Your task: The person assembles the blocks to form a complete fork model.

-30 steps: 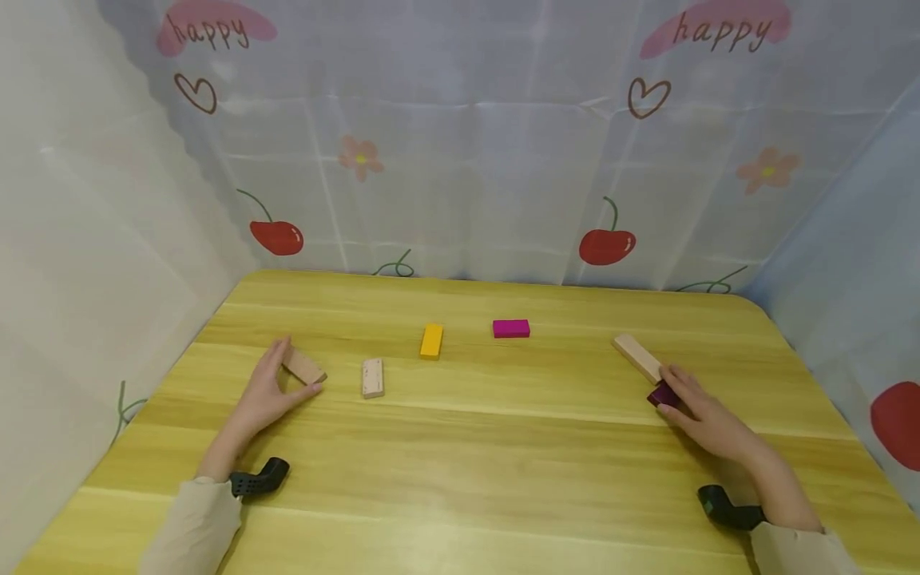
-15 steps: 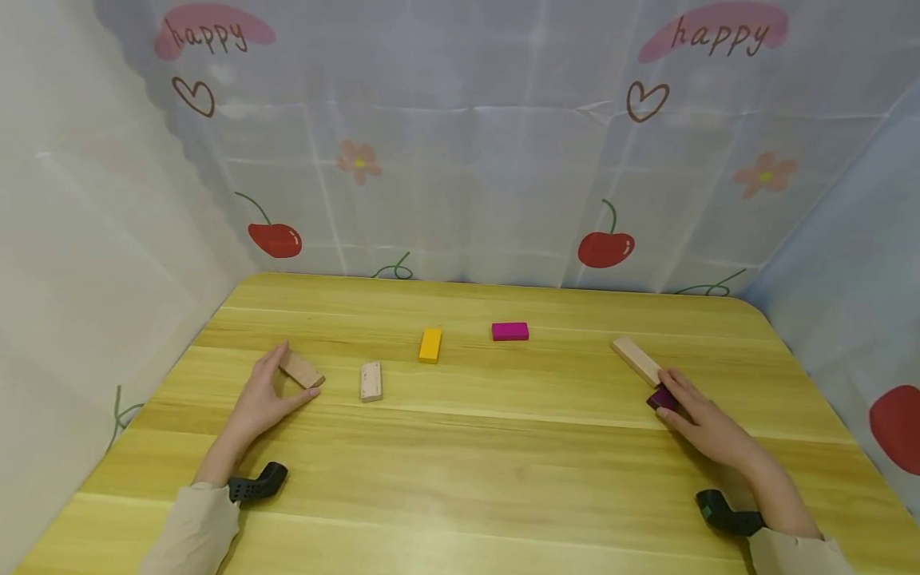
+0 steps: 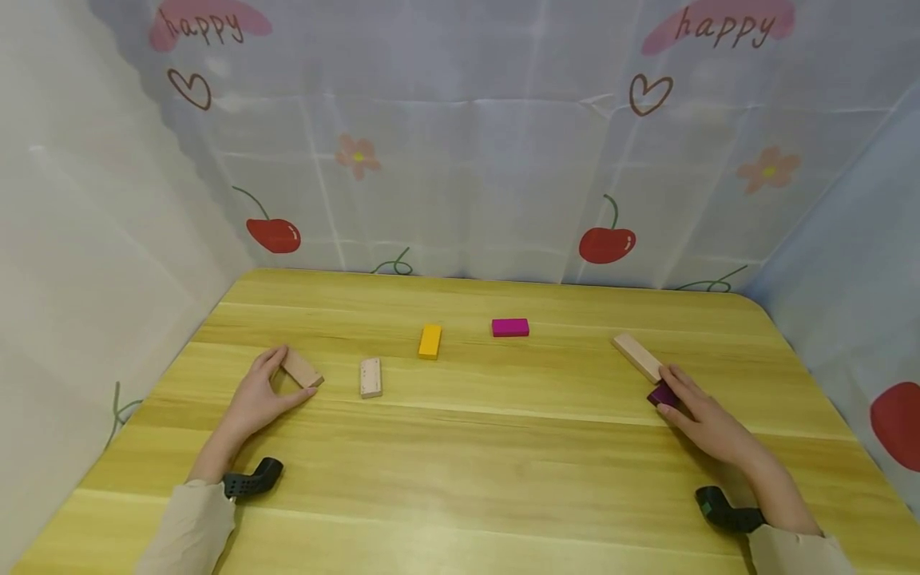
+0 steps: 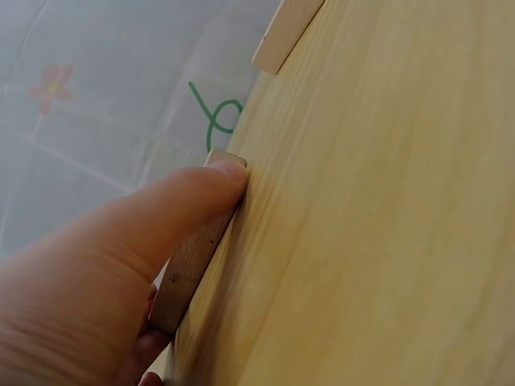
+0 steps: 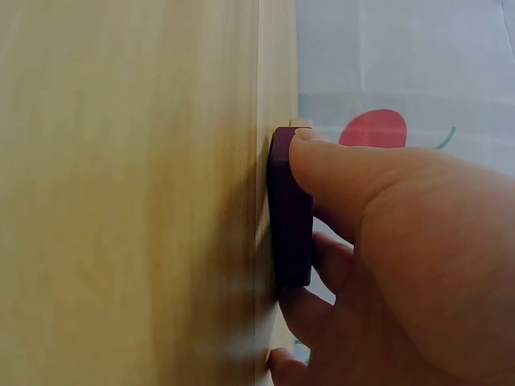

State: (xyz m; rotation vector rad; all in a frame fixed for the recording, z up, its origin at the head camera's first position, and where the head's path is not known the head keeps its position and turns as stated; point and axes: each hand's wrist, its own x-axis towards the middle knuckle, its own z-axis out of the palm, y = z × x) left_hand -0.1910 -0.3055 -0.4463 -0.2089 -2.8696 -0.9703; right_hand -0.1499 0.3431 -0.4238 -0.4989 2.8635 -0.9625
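Observation:
My left hand [image 3: 259, 399] pinches a plain wooden block [image 3: 303, 368] lying flat at the left of the table. In the left wrist view, the thumb presses one end of that wooden block [image 4: 191, 261] and fingers reach its other end, partly hidden behind the hand. Over on the right, my right hand [image 3: 707, 419] grips a dark purple block [image 3: 662, 394] between thumb and fingers. The right wrist view has this purple block [image 5: 291, 213] close against the tabletop, thumb on its upper end. A longer pale wooden block [image 3: 636, 357] lies just beyond it, close to the fingertips.
Between the hands, a pale speckled block [image 3: 370, 378], a yellow block [image 3: 430, 342] and a magenta block [image 3: 510, 327] lie apart on the wooden table [image 3: 460, 471]. A printed curtain [image 3: 460, 184] hangs behind the table's far edge.
My left hand has shifted very slightly towards the near left around its block. The right hand and all the blocks stay where they were; the head view tilts a little.

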